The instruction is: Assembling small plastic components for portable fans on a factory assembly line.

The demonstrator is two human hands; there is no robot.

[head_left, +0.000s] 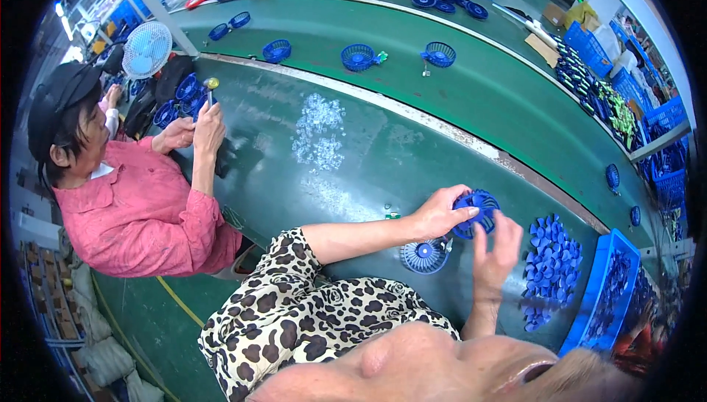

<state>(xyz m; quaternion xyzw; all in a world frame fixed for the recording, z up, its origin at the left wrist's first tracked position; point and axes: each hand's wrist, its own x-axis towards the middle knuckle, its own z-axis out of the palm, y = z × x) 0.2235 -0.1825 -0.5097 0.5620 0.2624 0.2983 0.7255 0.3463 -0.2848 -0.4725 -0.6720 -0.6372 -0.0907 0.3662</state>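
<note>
My left hand (443, 212) is closed around the rim of a blue slatted round fan cage (480, 209), held tilted above the green table. Close to the cage's lower right edge is my right hand (497, 253), its thumb and fingers apart and slightly bent; nothing shows between them. Whether its fingertips touch the cage I cannot tell. Below the held cage, a second blue fan cage (425, 256) lies on the table with its round centre facing up. A small green circuit board (392, 215) lies beside my left forearm.
To my right are a pile of small blue fan blades (551, 266) and a blue bin (593, 299) of dark blue parts. Small clear pieces (320, 133) lie mid-table. Beyond a raised edge, a green conveyor (317, 30) carries fan cages. A co-worker (147, 196) in pink holds a tool at left.
</note>
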